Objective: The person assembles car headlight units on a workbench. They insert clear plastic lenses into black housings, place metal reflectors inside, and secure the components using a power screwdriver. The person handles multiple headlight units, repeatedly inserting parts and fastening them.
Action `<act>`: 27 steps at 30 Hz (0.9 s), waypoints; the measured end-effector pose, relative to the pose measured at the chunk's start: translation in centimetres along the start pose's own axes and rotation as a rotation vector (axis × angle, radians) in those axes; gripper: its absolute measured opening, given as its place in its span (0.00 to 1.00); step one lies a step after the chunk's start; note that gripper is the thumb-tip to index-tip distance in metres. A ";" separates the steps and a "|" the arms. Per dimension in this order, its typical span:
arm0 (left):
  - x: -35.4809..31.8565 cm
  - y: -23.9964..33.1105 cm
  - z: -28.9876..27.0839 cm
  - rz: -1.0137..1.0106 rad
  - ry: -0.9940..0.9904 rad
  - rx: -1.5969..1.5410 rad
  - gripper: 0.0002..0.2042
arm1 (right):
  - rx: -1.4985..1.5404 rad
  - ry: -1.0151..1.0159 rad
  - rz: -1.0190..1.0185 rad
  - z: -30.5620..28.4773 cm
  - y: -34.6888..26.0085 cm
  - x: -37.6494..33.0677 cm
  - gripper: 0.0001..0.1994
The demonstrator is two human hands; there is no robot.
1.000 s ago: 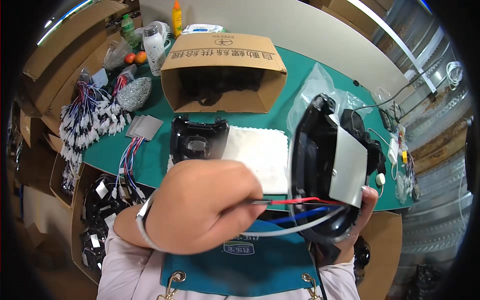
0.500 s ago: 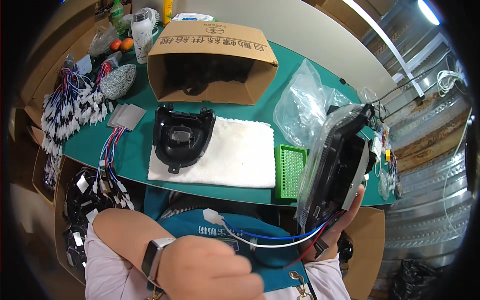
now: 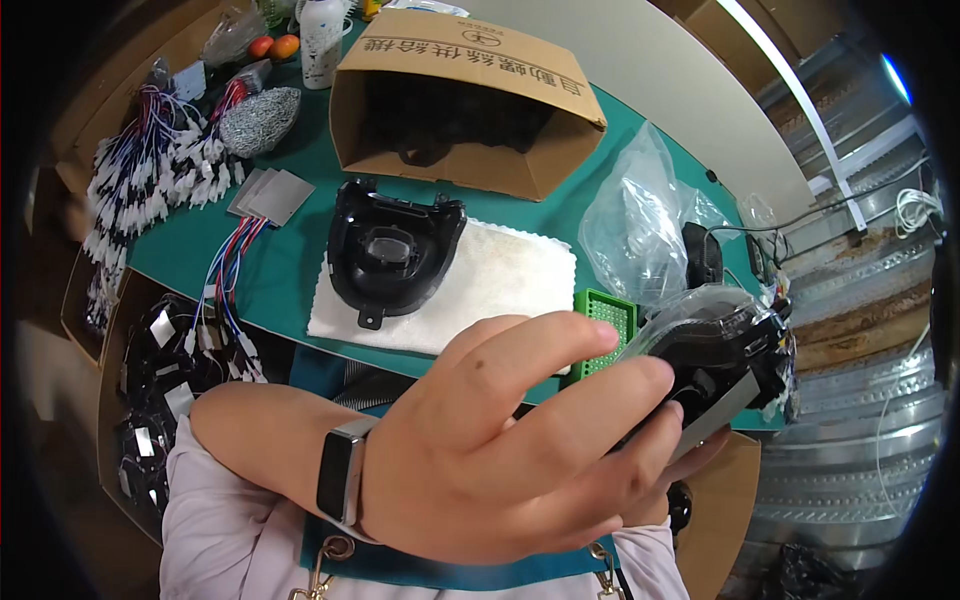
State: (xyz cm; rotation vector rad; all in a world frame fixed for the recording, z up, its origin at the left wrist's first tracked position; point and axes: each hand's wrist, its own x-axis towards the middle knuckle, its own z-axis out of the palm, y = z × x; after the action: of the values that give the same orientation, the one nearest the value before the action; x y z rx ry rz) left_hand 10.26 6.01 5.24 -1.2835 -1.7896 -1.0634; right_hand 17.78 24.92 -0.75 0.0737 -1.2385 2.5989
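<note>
At the right, over the table's front edge, is a black headlamp (image 3: pixel 725 350) with a clear, film-like front cover and a grey plate on its near side. My right hand (image 3: pixel 700 458), mostly hidden, holds it from below. My left hand (image 3: pixel 520 430), with a watch on the wrist, reaches across in front of me. Its fingers are apart and curved, their tips at the headlamp's near edge; the thumb is hidden. The headlamp's wires and white plug are out of sight behind this hand. A second black lamp housing (image 3: pixel 395 250) lies on a white cloth (image 3: pixel 515 270).
An open cardboard box (image 3: pixel 470 100) stands at the back. A clear plastic bag (image 3: pixel 635 220) and a green perforated tray (image 3: pixel 605 310) lie right of the cloth. Bundled wires (image 3: pixel 150 160) and grey plates with leads (image 3: pixel 275 195) are left. A box of black parts (image 3: pixel 155 400) stands below.
My left hand has moved up and right from low in front of me to the headlamp. The headlamp has tilted over and sits lower. The whole view has shifted slightly.
</note>
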 end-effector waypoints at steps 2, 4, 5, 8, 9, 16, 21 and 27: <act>0.0 -0.2 0.2 -0.035 -0.046 -0.057 0.22 | -0.046 -0.004 0.010 -0.3 0.2 -0.3 0.47; -0.2 -0.6 0.4 -0.060 -0.076 -0.131 0.24 | -0.053 -0.042 0.007 -0.2 0.5 -0.1 0.47; -0.3 -0.7 0.6 -0.074 -0.091 -0.166 0.25 | -0.056 -0.060 0.006 -0.1 0.7 0.0 0.48; -0.5 -0.9 1.1 -0.120 -0.080 -0.234 0.26 | -0.001 -0.090 -0.001 0.5 0.9 0.1 0.49; -0.6 -0.9 1.2 -0.139 -0.076 -0.260 0.26 | 0.064 -0.088 -0.003 0.8 1.0 0.0 0.49; -0.8 -0.8 1.8 -0.227 -0.073 -0.430 0.22 | 0.164 -0.011 0.034 1.2 1.3 -0.2 0.46; -1.6 -1.0 2.9 -0.218 -0.015 -0.443 0.17 | -0.095 0.024 0.037 2.3 0.9 0.2 0.41; -2.0 -1.6 3.6 -0.122 0.040 -0.453 0.12 | -0.104 0.246 0.025 1.9 1.2 0.2 0.35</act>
State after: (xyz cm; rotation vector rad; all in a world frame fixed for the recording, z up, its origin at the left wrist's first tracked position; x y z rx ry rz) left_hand 9.06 8.16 1.52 -1.4090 -1.6691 -1.6191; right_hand 17.12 22.78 -0.45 -0.2744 -1.2867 2.4676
